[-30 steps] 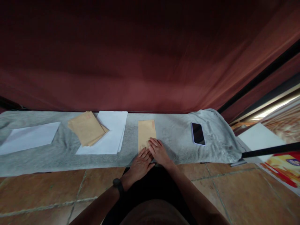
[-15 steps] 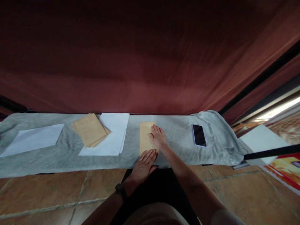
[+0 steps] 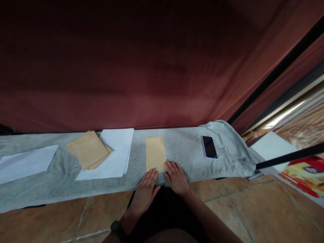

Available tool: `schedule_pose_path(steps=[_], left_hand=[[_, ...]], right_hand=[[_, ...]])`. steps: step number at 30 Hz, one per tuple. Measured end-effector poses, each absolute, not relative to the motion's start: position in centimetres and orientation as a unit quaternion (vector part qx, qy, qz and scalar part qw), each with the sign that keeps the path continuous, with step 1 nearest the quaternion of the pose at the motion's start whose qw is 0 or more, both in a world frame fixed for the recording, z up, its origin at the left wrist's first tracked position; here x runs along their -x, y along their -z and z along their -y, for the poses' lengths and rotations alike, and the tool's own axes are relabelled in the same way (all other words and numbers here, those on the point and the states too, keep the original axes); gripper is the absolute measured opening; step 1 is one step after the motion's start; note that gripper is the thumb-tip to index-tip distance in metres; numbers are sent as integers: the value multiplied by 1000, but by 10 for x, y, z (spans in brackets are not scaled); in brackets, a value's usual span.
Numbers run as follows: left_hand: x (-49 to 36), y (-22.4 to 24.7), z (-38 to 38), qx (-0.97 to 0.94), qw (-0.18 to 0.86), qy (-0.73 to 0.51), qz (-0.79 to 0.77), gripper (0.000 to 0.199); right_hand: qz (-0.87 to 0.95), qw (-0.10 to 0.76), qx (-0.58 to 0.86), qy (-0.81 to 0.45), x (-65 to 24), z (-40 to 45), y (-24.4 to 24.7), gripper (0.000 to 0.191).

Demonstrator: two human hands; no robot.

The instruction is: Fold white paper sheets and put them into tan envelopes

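Note:
A single brown paper envelope [image 3: 155,152] lies flat on the grey cloth [image 3: 179,148] in front of me, small print at its upper right. My left hand [image 3: 146,187] rests palm down at the envelope's near edge, fingers stretched out and fingertips touching its lower left corner. At the lower right corner, my right hand [image 3: 176,177] also lies flat, its fingertips at the envelope's side edge. Neither hand grips anything. To the left, a stack of brown envelopes [image 3: 89,151] sits partly on white paper sheets [image 3: 117,162].
Another white sheet [image 3: 27,162] lies at the far left. A phone with a purple edge [image 3: 209,147] rests on the cloth at right. Behind the narrow surface hangs a dark red curtain [image 3: 152,84]. A black bar [image 3: 288,156] juts in at right.
My right hand has slid from the envelope's upper right towards me, down to its near corner. My left hand stays by the near edge. The camera view has shifted slightly.

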State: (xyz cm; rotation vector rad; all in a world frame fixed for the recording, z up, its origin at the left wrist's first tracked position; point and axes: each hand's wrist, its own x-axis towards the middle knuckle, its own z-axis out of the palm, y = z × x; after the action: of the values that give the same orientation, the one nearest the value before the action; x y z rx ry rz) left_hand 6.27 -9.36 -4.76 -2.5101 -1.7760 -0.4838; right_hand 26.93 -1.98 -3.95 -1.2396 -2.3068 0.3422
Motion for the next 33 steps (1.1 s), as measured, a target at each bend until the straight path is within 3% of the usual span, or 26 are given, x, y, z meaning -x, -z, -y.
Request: schedule_pose_path(steps=[10, 15, 19, 24, 33], left_hand=[[-69, 60, 98, 768, 109, 181, 605, 66], [-70, 62, 96, 766, 112, 193, 603, 67], [-71, 67, 97, 761, 111, 206, 605, 71], [-76, 63, 91, 773, 117, 195, 593, 71], [-95, 56, 77, 781, 93, 194, 586, 68]], right_hand=[[720, 196, 659, -93, -217, -1, 20, 20], [683, 213, 674, -184, -219, -13, 21, 18], [620, 273, 660, -326, -222, -10, 27, 30], [496, 390, 568, -529, -227, -11, 30, 25], [399, 516, 594, -471, -306, -47, 23, 38]])
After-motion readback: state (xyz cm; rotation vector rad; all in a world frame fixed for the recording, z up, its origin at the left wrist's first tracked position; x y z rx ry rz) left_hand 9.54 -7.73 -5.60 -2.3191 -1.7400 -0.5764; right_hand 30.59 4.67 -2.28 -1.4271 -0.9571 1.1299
